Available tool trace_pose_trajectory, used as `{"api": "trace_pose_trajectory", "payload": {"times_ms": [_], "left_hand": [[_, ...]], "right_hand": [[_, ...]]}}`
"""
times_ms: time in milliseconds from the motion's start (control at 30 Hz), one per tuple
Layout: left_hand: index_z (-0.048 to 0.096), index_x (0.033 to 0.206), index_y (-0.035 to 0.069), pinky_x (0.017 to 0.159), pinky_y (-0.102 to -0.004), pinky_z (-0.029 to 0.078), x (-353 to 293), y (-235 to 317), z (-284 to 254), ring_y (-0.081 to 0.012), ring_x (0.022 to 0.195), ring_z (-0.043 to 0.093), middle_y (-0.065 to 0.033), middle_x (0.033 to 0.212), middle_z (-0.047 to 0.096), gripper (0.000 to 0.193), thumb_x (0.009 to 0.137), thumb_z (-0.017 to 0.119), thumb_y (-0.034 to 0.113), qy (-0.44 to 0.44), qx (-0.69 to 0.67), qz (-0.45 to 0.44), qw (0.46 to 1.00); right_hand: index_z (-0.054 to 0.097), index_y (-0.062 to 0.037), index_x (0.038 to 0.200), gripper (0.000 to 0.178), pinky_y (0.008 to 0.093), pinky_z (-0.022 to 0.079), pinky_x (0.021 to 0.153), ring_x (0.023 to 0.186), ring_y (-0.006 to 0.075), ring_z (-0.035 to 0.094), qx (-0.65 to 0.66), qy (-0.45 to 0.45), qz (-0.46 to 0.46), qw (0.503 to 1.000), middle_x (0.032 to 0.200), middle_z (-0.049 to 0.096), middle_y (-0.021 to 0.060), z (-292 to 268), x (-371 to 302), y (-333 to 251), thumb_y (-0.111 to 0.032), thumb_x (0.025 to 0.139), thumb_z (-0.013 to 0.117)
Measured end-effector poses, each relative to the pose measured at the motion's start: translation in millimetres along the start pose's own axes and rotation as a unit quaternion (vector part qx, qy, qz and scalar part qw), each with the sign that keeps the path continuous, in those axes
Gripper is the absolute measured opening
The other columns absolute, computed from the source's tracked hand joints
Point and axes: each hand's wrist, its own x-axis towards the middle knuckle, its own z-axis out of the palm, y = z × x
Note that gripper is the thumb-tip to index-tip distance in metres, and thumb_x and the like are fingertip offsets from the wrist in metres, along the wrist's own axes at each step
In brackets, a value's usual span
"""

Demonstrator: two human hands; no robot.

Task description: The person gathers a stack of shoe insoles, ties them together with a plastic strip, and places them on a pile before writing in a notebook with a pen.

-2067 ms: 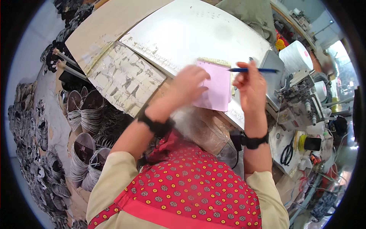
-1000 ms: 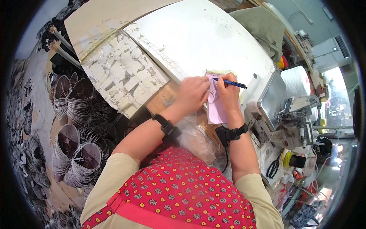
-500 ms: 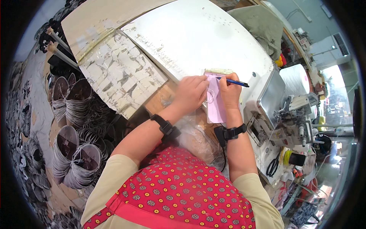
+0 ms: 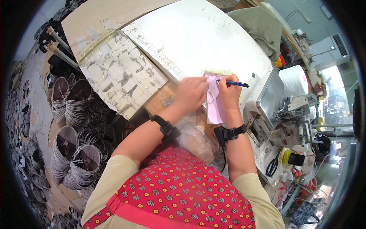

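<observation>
A blue-and-black pen [image 4: 238, 83] is pinched in my right hand [image 4: 230, 95], its tip on the upper part of a pink notepad [image 4: 216, 108]. The pad lies at the near edge of the white table, with yellowish tape or a worn binding along its top. My left hand [image 4: 192, 93] rests flat against the pad's left side, fingers stretched out and close together. A thin loop of white string [image 4: 210, 96] lies on the paper beside these fingertips. Whatever is written on the page is too small to make out.
The white tabletop [image 4: 190, 34] adjoins a tape-patched board [image 4: 122, 72] on the left. Bundles of grey tied pieces [image 4: 78, 156] stand at the far left. To the right are a sewing machine [image 4: 291, 118], a white thread cone [image 4: 295, 80] and black scissors [image 4: 272, 167].
My right hand and the pen have shifted very slightly on the page, the tip now a touch lower. My left hand stays almost in place.
</observation>
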Motion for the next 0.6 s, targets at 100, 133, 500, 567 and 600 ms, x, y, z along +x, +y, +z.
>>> {"api": "trace_pose_trajectory", "payload": {"times_ms": [100, 133, 500, 567, 600], "left_hand": [[0.060, 0.101, 0.008, 0.087, -0.0377, 0.041, -0.8, -0.9, 0.3, -0.0239, 0.099, 0.057, -0.0066, 0.109, 0.062, 0.023, 0.078, 0.059, 0.010, -0.002, 0.002, -0.002, 1.000], [0.060, 0.101, 0.008, 0.087, -0.0377, 0.041, -0.8, -0.8, 0.5, -0.0239, 0.099, 0.057, -0.0066, 0.109, 0.062, 0.023, 0.078, 0.059, 0.010, -0.002, 0.002, -0.002, 1.000], [0.060, 0.101, 0.008, 0.088, -0.0376, 0.041, -0.5, -1.1, 0.6, -0.0240, 0.099, 0.057, -0.0069, 0.109, 0.062, 0.024, 0.077, 0.059, 0.008, -0.002, -0.003, -0.004, 1.000], [0.060, 0.101, 0.008, 0.088, -0.0375, 0.041, -1.1, -2.3, 0.4, -0.0239, 0.099, 0.057, -0.0068, 0.109, 0.062, 0.024, 0.077, 0.059, 0.008, -0.002, -0.003, -0.006, 1.000], [0.060, 0.101, 0.008, 0.088, -0.0375, 0.041, -1.0, -2.0, 0.9, -0.0239, 0.098, 0.057, -0.0067, 0.108, 0.062, 0.024, 0.077, 0.059, 0.008, -0.002, -0.005, -0.008, 1.000]], "right_hand": [[0.053, -0.0016, 0.072, 0.013, 0.0273, 0.043, 0.051, 0.054, 0.0111, 0.049, 0.020, -0.006, 0.031, 0.999, 0.063, 0.054, 0.0051, -1.1, -0.4, -3.8, -0.007, 0.079, 0.061], [0.053, -0.0016, 0.072, 0.013, 0.0272, 0.043, 0.051, 0.054, 0.0111, 0.049, 0.032, 0.000, 0.040, 0.999, 0.063, 0.054, 0.0051, -0.4, -0.3, -2.0, -0.008, 0.079, 0.061], [0.053, -0.0019, 0.073, 0.013, 0.0261, 0.044, 0.052, 0.056, 0.0106, 0.052, 0.004, 0.012, 0.013, 1.000, 0.064, 0.056, 0.0052, 2.5, -0.2, 1.2, -0.008, 0.080, 0.061], [0.053, -0.0019, 0.073, 0.012, 0.0260, 0.043, 0.052, 0.055, 0.0099, 0.050, 0.045, 0.025, 0.083, 0.995, 0.063, 0.055, 0.0042, -0.1, -0.3, -4.0, -0.007, 0.080, 0.061], [0.053, -0.0019, 0.073, 0.012, 0.0260, 0.043, 0.052, 0.055, 0.0099, 0.050, 0.045, 0.025, 0.083, 0.995, 0.063, 0.055, 0.0042, -0.2, -0.3, -3.6, -0.007, 0.080, 0.061]]}}
